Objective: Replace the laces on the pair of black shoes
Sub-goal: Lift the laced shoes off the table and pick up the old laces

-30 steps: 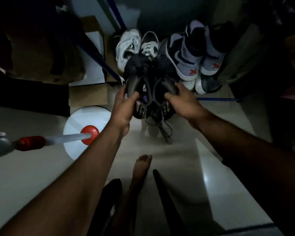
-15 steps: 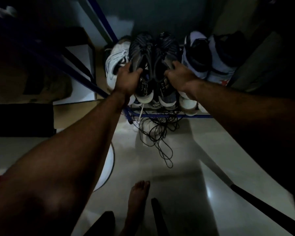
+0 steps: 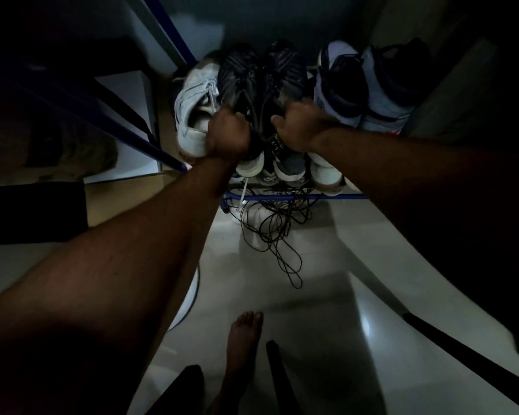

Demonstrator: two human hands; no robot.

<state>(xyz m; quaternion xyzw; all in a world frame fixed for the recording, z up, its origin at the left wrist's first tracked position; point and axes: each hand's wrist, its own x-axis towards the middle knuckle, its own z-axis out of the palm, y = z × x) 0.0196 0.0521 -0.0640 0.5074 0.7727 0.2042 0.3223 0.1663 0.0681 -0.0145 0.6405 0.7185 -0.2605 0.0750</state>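
Observation:
Two black shoes stand side by side on the blue rack, toes pointing away from me. My left hand (image 3: 228, 136) grips the heel opening of the left black shoe (image 3: 240, 76). My right hand (image 3: 297, 127) grips the heel opening of the right black shoe (image 3: 285, 70). Thin black laces (image 3: 277, 235) hang from the rack's front bar in a loose tangle down onto the pale floor. The scene is dim, and my fingers are partly hidden inside the shoes.
A white sneaker (image 3: 194, 109) sits left of the black pair, and two grey-and-dark high-tops (image 3: 363, 88) sit to the right. The blue rack bar (image 3: 285, 196) runs across the front. My bare foot (image 3: 243, 339) is on the floor below. A white box (image 3: 126, 127) stands at left.
Both hands have carried the black shoes forward from above the floor onto the rack between the other shoes. The laces now trail over the rack bar onto the floor.

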